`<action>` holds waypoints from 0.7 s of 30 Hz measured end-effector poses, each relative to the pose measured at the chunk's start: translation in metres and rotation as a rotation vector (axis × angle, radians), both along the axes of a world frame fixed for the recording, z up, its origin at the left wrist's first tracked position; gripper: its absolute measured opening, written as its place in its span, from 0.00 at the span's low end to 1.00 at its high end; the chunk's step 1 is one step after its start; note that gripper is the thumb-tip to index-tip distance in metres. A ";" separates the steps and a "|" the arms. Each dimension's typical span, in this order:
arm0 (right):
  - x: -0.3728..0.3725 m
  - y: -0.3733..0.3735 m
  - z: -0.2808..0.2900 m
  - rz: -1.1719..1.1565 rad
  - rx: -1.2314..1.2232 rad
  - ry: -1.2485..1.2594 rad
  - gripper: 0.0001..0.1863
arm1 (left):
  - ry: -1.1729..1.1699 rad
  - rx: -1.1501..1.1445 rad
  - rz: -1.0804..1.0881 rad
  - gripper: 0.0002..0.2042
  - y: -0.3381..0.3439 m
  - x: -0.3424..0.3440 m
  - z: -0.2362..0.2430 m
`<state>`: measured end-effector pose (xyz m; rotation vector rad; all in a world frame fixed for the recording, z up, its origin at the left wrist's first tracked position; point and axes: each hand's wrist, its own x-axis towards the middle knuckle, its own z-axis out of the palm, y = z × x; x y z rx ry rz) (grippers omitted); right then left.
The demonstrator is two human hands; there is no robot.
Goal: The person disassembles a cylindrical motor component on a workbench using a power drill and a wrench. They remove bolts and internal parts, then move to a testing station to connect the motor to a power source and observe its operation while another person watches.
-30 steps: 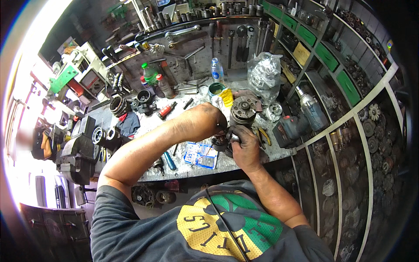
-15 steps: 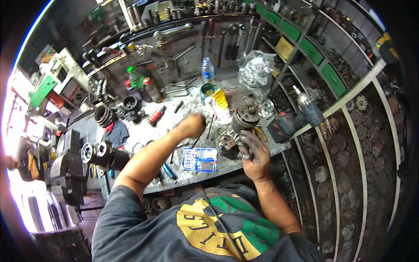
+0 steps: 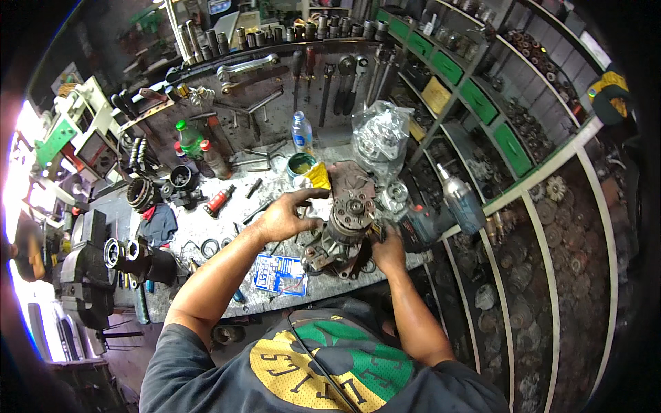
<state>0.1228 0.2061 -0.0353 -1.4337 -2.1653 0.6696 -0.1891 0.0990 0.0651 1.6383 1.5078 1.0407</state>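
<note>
Head view: the metal unit (image 3: 352, 215) is near the front of the bench (image 3: 193, 228), between the hands. The left hand (image 3: 289, 217) has its grip open just beside it; the right hand (image 3: 389, 249) is at its other side, but whether its grip is closed I cannot tell.

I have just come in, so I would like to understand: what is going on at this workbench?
A person is handling a round metal assembly at the workbench. The left hand is open beside it, thumb and fingers spread toward it; whether they touch is unclear. The right hand is at its right side, its fingertips partly hidden. A blue-and-white card lies to the left of the assembly, and a clear plastic bag stands behind it.
</note>
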 end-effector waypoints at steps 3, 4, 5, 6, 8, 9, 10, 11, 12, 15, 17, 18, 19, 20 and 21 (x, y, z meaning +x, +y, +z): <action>0.001 -0.001 0.042 0.338 -0.097 0.477 0.34 | -0.013 -0.061 -0.211 0.55 0.010 0.021 0.032; 0.000 -0.003 0.053 0.500 -0.215 0.650 0.35 | 0.061 -0.072 -0.215 0.56 0.013 0.028 0.039; -0.005 -0.001 0.062 0.604 -0.159 0.628 0.38 | 0.154 -0.115 -0.179 0.55 0.016 0.034 0.044; -0.009 -0.006 0.069 0.608 -0.151 0.575 0.38 | 0.234 -0.091 -0.167 0.55 0.018 0.039 0.048; -0.017 -0.010 0.080 0.580 -0.050 0.540 0.39 | 0.191 -0.090 -0.124 0.52 0.021 0.046 0.053; -0.021 -0.012 0.085 0.576 -0.064 0.575 0.39 | 0.186 -0.079 -0.108 0.51 0.021 0.049 0.055; -0.023 -0.013 0.091 0.575 -0.076 0.607 0.38 | 0.116 -0.044 -0.104 0.50 0.021 0.052 0.057; -0.025 -0.014 0.096 0.563 -0.074 0.669 0.38 | 0.062 -0.022 -0.096 0.49 0.020 0.054 0.060; -0.025 -0.014 0.103 0.565 -0.069 0.656 0.38 | 0.019 -0.016 -0.064 0.48 0.020 0.056 0.063; -0.023 -0.006 0.126 0.575 -0.017 0.655 0.38 | -0.265 0.007 -0.009 0.45 0.017 0.061 0.082; -0.022 0.001 0.142 0.609 0.069 0.663 0.41 | -0.161 0.123 -0.015 0.45 0.015 0.062 0.100; -0.022 0.003 0.149 0.626 0.057 0.668 0.42 | -0.043 0.181 -0.008 0.46 0.014 0.061 0.110; -0.024 0.005 0.155 0.646 0.017 0.713 0.43 | 0.027 0.216 0.008 0.46 0.011 0.062 0.117; -0.025 0.006 0.161 0.687 -0.015 0.773 0.44 | 0.086 0.267 0.032 0.46 0.008 0.062 0.123; -0.026 0.006 0.165 0.701 -0.004 0.787 0.46 | 0.040 0.290 0.060 0.47 0.004 0.062 0.127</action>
